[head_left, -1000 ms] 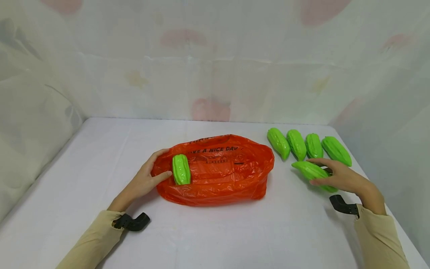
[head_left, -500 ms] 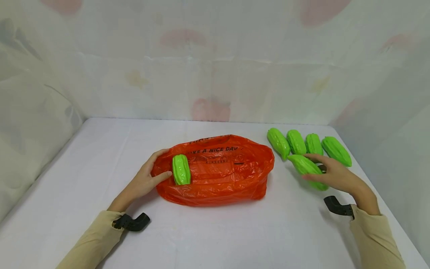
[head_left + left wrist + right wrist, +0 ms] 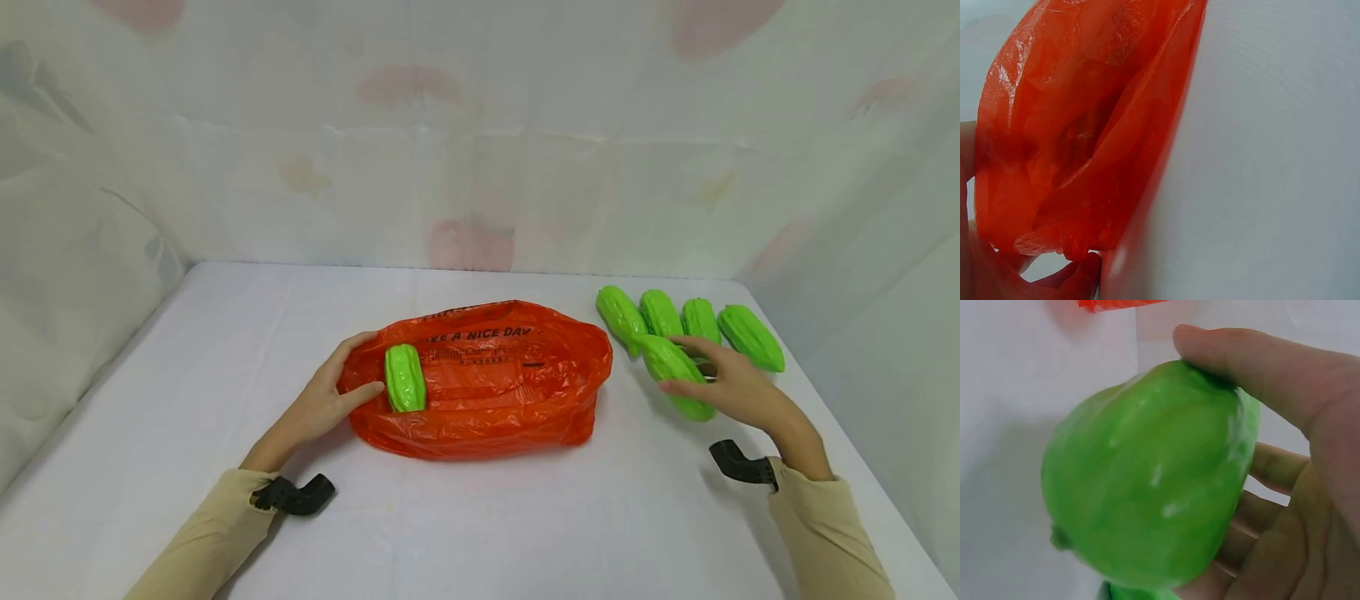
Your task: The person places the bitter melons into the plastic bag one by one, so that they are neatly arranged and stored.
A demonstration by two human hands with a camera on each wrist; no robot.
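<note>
A green ribbed gourd (image 3: 669, 365) sits in the grasp of the right hand (image 3: 738, 387), thumb on its near side and fingers on the far side, its pointed tip aimed away from the palm. The tip overlaps the nearest of four more gourds (image 3: 662, 313) lined up beyond that hand; whether they touch, I cannot tell. To the right hand's left, well apart from it, a red plastic bag (image 3: 480, 437) lies with its mouth spread. The left hand (image 3: 330, 396) grips the bag's near end, thumb at the rim, and just beside that thumb another gourd (image 3: 405, 379) lies inside. Below both hands stretches a white tabletop (image 3: 480, 533); behind each, a black wrist mount (image 3: 300, 496) meets a beige sleeve (image 3: 202, 533).
</note>
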